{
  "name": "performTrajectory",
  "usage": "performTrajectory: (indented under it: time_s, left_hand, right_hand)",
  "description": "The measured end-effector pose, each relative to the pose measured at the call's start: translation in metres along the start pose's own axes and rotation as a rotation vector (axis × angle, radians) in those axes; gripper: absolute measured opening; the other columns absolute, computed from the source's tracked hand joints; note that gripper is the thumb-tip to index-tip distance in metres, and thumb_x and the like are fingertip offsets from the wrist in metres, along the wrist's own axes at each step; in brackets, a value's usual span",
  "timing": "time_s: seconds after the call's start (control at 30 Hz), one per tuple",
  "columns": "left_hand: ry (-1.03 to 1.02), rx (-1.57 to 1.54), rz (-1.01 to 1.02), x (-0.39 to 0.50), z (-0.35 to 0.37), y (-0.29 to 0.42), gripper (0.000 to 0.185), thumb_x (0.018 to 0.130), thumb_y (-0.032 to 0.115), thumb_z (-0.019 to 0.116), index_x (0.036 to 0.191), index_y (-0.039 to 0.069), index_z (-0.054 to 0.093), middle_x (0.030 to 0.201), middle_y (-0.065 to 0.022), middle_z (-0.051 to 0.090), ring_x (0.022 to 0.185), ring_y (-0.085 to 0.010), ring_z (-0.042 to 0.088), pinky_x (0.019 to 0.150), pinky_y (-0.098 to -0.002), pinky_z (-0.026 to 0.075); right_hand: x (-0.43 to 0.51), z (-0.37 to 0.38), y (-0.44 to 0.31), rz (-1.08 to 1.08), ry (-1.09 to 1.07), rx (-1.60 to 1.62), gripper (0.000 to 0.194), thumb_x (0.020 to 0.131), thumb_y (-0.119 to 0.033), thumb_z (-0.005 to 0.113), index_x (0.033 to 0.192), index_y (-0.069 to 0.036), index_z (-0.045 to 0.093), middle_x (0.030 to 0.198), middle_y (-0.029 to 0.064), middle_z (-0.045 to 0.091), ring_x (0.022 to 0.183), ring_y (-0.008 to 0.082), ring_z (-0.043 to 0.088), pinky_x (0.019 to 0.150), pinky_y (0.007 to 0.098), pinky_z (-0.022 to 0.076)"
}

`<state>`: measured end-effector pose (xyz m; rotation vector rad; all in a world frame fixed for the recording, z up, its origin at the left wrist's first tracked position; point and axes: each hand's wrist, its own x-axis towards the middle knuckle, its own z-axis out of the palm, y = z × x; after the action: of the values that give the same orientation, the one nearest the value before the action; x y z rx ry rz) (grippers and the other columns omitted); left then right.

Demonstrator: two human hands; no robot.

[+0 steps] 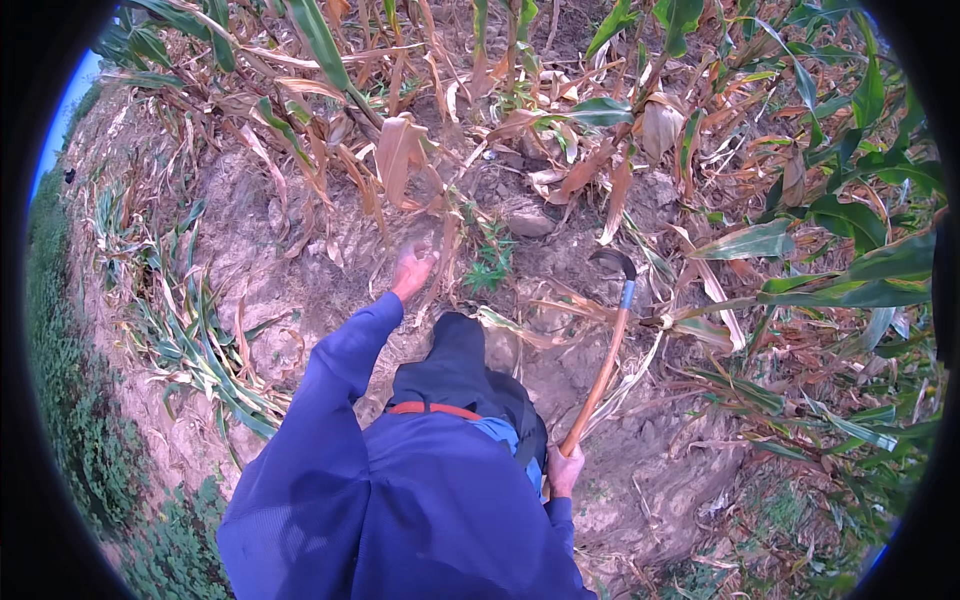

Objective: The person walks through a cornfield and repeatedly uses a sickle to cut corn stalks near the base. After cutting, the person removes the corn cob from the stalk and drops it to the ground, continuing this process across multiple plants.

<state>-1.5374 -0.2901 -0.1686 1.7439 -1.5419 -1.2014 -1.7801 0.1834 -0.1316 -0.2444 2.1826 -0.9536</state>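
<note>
My right hand (564,469) is closed around the lower end of a long wooden handle. At the handle's far end, past a blue band, is the dark curved blade of a sickle (616,259), over the soil and dry leaves. My left hand (415,268) is held out in front of me beside dry corn leaves (400,157), with its fingers partly curled; whether it touches a leaf I cannot tell. A small green weed (490,259) grows to the right of that hand.
Standing corn plants (862,285) with green and dry leaves rise ahead and to the right. Cut corn stalks (217,367) lie on the bare soil at the left. Low green plants (67,375) border the far left. A stone (531,223) lies ahead.
</note>
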Motion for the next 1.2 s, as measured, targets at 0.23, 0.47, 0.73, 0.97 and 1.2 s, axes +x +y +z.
performTrajectory:
  time_s: [0.23,0.47,0.73,0.97,1.2]
  left_hand:
    - [0.390,0.292,0.537,0.068,-0.116,0.121,0.058,0.084,0.016,0.074,0.135,-0.002,0.052,0.126,-0.0216,0.059,0.111,-0.0296,0.064,0.096,-0.0389,0.051]
    - [0.404,0.947,0.962,0.136,-0.173,0.200,0.073,0.077,0.028,0.079,0.141,0.006,0.049,0.141,-0.0161,0.049,0.135,-0.0333,0.044,0.113,-0.0481,0.034]
    - [0.015,1.198,1.027,0.190,-0.198,0.187,0.054,0.077,0.042,0.078,0.116,0.010,0.060,0.109,-0.0075,0.060,0.105,-0.0265,0.059,0.088,-0.0434,0.046]
    - [-0.302,0.716,0.505,0.181,-0.161,0.107,0.053,0.092,0.051,0.063,0.112,0.003,0.053,0.104,-0.0206,0.067,0.102,-0.0403,0.065,0.080,-0.0501,0.052]
    - [-0.378,0.014,0.506,0.150,-0.133,0.062,0.055,0.096,0.039,0.059,0.133,-0.001,0.053,0.110,-0.0211,0.067,0.107,-0.0303,0.066,0.093,-0.0416,0.048]
  right_hand:
    - [-0.018,0.007,-0.027,-0.131,-0.035,-0.150,0.021,0.078,-0.014,0.074,0.081,0.004,0.065,0.063,0.0085,0.062,0.058,0.0142,0.059,0.056,0.0358,0.0491]
    - [-0.045,0.060,-0.076,-0.155,-0.113,-0.135,0.019,0.079,-0.014,0.076,0.084,0.001,0.064,0.067,0.0069,0.063,0.061,0.0118,0.056,0.059,0.0349,0.0483]
    - [-0.068,0.115,-0.172,-0.485,-0.163,-0.235,0.026,0.079,-0.017,0.081,0.079,-0.004,0.059,0.061,0.0142,0.056,0.051,0.0283,0.055,0.053,0.0399,0.0459]
    - [-0.065,0.166,-0.245,-0.591,-0.176,-0.297,0.024,0.081,-0.016,0.078,0.079,-0.003,0.058,0.062,0.0173,0.058,0.054,0.0344,0.061,0.054,0.0402,0.0471]
    - [-0.030,0.213,-0.245,-0.545,-0.170,-0.293,0.020,0.084,-0.017,0.073,0.089,-0.002,0.062,0.067,0.0202,0.061,0.062,0.0406,0.064,0.058,0.0415,0.0498]
